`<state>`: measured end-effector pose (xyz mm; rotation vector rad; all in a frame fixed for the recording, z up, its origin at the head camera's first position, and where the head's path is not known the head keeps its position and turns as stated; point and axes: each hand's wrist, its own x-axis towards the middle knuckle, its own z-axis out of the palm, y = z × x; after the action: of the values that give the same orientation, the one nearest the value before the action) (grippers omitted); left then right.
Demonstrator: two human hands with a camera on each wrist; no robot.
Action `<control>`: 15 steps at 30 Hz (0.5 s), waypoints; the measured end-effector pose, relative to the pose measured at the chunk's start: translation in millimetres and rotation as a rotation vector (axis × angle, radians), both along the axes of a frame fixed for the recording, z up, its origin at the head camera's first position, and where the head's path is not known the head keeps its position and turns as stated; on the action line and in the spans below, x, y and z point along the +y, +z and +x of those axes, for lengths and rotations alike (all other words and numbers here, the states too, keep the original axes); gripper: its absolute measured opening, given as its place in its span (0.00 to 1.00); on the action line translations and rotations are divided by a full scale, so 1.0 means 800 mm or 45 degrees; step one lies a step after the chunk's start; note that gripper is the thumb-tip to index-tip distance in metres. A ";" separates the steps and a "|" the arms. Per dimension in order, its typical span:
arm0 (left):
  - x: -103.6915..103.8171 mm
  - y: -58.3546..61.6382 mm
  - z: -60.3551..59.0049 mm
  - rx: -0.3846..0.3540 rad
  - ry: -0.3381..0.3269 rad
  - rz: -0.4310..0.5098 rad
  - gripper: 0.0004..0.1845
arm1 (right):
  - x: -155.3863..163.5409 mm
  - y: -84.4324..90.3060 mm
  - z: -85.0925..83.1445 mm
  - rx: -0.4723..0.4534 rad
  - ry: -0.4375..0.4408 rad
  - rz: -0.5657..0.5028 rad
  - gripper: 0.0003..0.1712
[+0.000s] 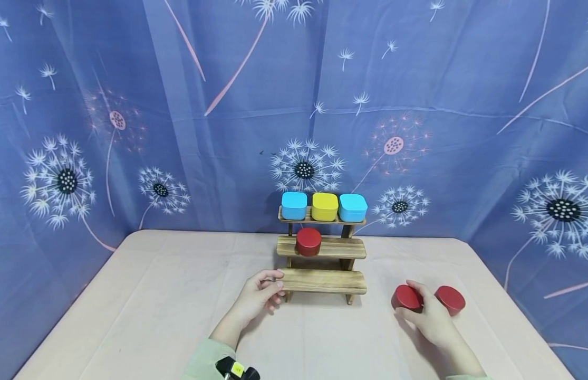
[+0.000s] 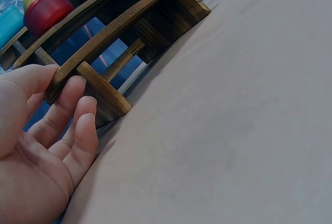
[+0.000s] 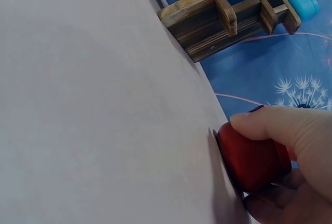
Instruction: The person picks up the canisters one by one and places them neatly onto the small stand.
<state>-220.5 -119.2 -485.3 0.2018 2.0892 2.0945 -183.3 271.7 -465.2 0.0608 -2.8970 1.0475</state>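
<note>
Two hands work at the worktop. The right hand has its grip clamped on a red round tin, which rests on the worktop just beside a second red tin. The left hand pinches the left end of the wooden stepped rack, thumb on top, fingers curled beneath. A third red tin sits on the middle step.
</note>
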 end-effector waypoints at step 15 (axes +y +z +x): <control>-0.001 -0.003 -0.002 0.006 -0.010 0.005 0.19 | -0.003 0.004 0.000 0.004 -0.004 0.003 0.45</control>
<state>-222.0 -120.3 -487.8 0.2155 2.0836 2.0962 -183.2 268.9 -461.8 0.0584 -2.8943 1.0429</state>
